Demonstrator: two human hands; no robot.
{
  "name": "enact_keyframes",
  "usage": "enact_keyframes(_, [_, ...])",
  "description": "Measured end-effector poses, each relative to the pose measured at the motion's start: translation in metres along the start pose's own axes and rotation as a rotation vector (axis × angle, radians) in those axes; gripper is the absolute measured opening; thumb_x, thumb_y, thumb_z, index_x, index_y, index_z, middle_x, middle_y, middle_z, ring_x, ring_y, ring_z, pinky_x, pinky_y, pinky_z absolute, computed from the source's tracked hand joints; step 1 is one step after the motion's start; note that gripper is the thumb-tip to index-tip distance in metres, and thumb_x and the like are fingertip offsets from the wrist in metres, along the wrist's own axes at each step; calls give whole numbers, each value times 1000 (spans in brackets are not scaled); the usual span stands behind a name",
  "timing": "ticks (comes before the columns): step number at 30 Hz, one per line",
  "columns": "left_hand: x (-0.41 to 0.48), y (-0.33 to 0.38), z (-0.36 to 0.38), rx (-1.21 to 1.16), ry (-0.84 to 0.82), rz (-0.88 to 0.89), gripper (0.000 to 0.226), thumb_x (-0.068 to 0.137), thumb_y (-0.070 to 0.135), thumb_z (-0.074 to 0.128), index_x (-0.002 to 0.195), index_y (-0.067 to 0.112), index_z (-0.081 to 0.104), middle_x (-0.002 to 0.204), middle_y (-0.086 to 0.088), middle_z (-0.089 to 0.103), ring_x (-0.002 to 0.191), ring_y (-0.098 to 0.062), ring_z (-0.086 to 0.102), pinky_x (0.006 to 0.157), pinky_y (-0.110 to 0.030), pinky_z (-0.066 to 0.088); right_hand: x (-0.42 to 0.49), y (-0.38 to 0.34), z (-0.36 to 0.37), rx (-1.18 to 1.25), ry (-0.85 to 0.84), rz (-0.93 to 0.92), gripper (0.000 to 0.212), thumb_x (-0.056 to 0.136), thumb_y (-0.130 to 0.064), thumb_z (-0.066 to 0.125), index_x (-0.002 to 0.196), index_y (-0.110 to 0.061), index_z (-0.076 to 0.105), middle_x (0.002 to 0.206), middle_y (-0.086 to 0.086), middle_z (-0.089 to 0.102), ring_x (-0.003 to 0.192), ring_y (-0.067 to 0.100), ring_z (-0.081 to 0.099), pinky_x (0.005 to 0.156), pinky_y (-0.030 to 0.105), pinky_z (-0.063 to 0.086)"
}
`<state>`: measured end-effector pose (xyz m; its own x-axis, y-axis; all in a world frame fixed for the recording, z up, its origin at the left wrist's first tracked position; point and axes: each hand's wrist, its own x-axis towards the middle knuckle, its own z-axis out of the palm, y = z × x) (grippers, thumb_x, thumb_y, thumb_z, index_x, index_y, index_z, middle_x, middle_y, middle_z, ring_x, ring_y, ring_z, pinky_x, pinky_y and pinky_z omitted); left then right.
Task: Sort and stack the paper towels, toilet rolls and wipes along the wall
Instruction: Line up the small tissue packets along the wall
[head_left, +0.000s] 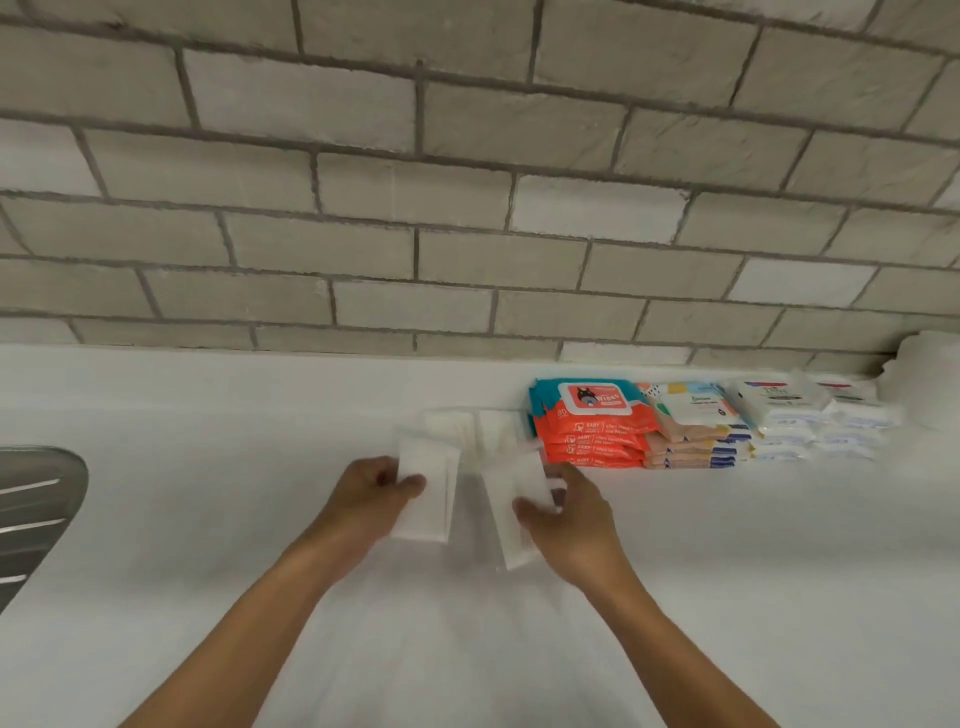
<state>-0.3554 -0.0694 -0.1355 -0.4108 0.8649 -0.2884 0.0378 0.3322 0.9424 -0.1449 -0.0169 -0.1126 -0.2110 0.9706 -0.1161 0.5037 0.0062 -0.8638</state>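
Gripping one white tissue pack (426, 493) in the left hand (371, 493) and another white pack (511, 512) in the right hand (563, 512), a person works on a white counter (208, 467), just left of the orange wipes stack (592, 428) lining the brick wall (467, 208).

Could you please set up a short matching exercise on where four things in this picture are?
Things:
1. orange wipes stack
2. left hand
3. right hand
4. metal drainer

Places or states:
A. at the left edge of the counter
B. holding the white pack nearer the wipes
C. against the brick wall, packs piled up
D. holding the white pack farther from the wipes

Pairs: 1-C, 2-D, 3-B, 4-A
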Motion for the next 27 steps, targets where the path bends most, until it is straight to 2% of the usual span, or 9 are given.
enact_keyframes(2, [17,11,3,-22,28,14,12,88,10,67,92,-1,71,101,-23,71,101,-39,67,89,-51,53,19,-11,2,33,24,-53,41,87,-15,69,120,-25,47,104,-10,57,90,8,57,78,18,50])
enact_keyframes(4, [35,20,8,2,82,30,9,88,9,68,91,1,71,100,-19,72,98,-35,68,86,-45,55,36,-18,7,77,65,-171,45,86,-7,70,121,-23,46,109,-9,56,100,9,56,79,10,49])
enact_keyframes(6, [51,30,15,30,137,46,12,88,11,69,96,3,68,98,-15,71,90,-31,68,71,-33,55,55,-21,12,48,124,-219,49,85,-6,71,125,-18,46,116,-6,55,105,7,53,83,8,47])
enact_keyframes(10, [79,33,30,60,214,23,33,88,16,69,115,12,51,101,-8,60,79,-20,61,40,-17,49,88,-24,24,-254,232,-105,59,90,-23,67,139,-17,36,132,0,51,119,18,55,97,29,48])
enact_keyframes(14, [102,23,38,131,227,-5,43,90,19,65,125,14,42,106,-10,57,73,-15,59,51,-22,53,108,-24,35,-630,199,-88,66,95,-38,57,150,-26,21,146,1,41,125,24,53,99,35,50])
enact_keyframes(19, [119,11,44,350,288,-3,53,90,29,65,130,15,33,109,-12,63,81,-22,60,75,-33,56,129,-8,51,-387,87,-246,38,94,-9,52,131,-13,44,129,9,46,117,31,50,89,32,42])
enact_keyframes(22, [121,5,45,497,287,-12,55,88,40,64,127,15,35,109,-12,64,94,-30,65,82,-40,56,137,9,59,-475,102,-328,35,95,-8,49,130,-12,46,134,5,40,113,23,46,83,25,37])
enact_keyframes(25, [120,0,46,586,287,20,57,87,47,62,126,14,37,116,-9,62,105,-30,63,81,-38,55,140,15,67,-682,154,-306,51,96,-21,57,143,-20,37,153,6,25,136,26,34,106,34,39])
enact_keyframes(27, [120,-3,48,609,282,38,60,85,51,62,126,15,38,119,-7,61,107,-29,61,83,-40,55,137,14,69,-811,203,-365,57,87,-21,71,139,-20,47,153,11,30,139,33,32,111,42,36])
